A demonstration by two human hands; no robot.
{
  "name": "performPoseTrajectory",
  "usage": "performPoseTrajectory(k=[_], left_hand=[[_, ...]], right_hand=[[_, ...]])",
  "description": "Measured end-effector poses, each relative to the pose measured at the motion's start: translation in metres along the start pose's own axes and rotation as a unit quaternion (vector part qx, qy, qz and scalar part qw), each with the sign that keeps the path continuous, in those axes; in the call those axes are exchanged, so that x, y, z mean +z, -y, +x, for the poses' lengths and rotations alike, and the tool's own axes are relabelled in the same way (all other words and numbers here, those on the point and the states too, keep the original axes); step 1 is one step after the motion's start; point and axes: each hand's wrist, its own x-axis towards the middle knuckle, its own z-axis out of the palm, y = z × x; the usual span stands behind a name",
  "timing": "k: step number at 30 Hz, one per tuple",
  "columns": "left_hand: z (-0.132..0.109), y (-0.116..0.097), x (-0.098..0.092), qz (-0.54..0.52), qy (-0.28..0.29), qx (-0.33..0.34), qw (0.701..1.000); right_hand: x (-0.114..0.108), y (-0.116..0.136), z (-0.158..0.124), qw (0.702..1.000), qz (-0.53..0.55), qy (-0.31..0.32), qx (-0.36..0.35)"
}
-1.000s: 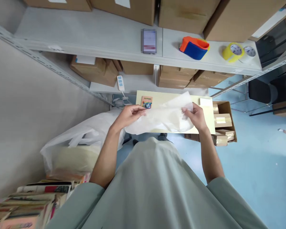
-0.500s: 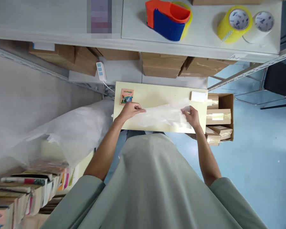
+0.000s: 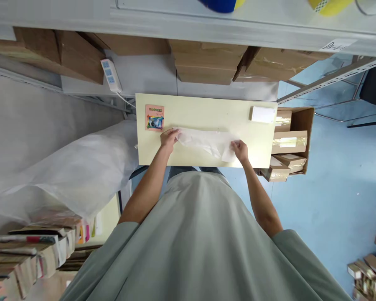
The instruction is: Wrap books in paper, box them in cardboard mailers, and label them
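Note:
A strip of thin, whitish translucent plastic sheet (image 3: 203, 140) stretches between my hands over the pale yellow table (image 3: 207, 113). My left hand (image 3: 169, 139) pinches its left end, and my right hand (image 3: 240, 150) grips the lower right end. The sheet looks wrinkled and sags slightly in the middle. Just above my left hand lies a small pink book (image 3: 154, 118) with a colourful picture on its cover. A small white box (image 3: 262, 114) sits at the table's upper right, above my right hand.
Cardboard boxes (image 3: 207, 62) fill the shelf beyond the table, beside a white power strip (image 3: 111, 76). An open carton of parcels (image 3: 307, 142) stands at the right. On the left are a big translucent plastic bundle (image 3: 90, 167) and rows of books (image 3: 34, 259).
Both hands have come a little closer together, with the sheet between them. My left hand has moved down off the pink book, which now shows whole. The view has tilted down.

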Motion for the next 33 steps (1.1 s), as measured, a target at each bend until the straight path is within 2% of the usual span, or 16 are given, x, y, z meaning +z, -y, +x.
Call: performPoseTrajectory(k=[2,4,6,8,10,12,14,15,19,25,33], left_hand=[[0.006,0.013,0.005,-0.007,-0.044,-0.010,0.999],[0.010,0.023,0.007,0.005,-0.051,0.000,0.999],[0.013,0.030,0.007,0.021,-0.038,0.019,0.999],[0.014,0.033,0.006,0.027,-0.030,0.028,0.999],[0.013,0.035,0.006,0.026,-0.031,0.027,0.999],[0.011,0.035,0.007,0.015,-0.032,0.024,0.999],[0.007,0.034,0.007,-0.005,-0.022,0.019,1.000],[0.005,0.034,0.006,-0.015,-0.010,0.014,1.000],[-0.005,0.032,0.003,-0.051,0.061,-0.012,0.997],[-0.020,0.028,-0.003,0.035,0.150,0.032,0.987],[-0.030,0.028,-0.004,0.106,0.150,0.080,0.980]], right_hand=[[0.007,-0.004,0.003,0.998,-0.059,-0.021,0.020],[0.010,-0.004,0.005,0.989,-0.123,-0.080,0.025],[0.012,0.000,0.004,0.974,-0.166,-0.157,-0.007],[0.018,0.010,0.003,0.966,-0.177,-0.175,-0.067],[0.032,0.025,0.004,0.974,-0.163,-0.094,-0.125],[0.053,0.041,0.010,0.977,-0.135,0.034,-0.164],[0.078,0.054,0.019,0.970,-0.110,0.123,-0.179],[0.090,0.059,0.024,0.968,-0.102,0.147,-0.177],[0.118,0.065,0.043,0.973,-0.094,0.161,-0.135],[0.116,0.055,0.053,0.977,-0.039,0.176,-0.117],[0.116,0.049,0.058,0.977,-0.009,0.181,-0.115]])
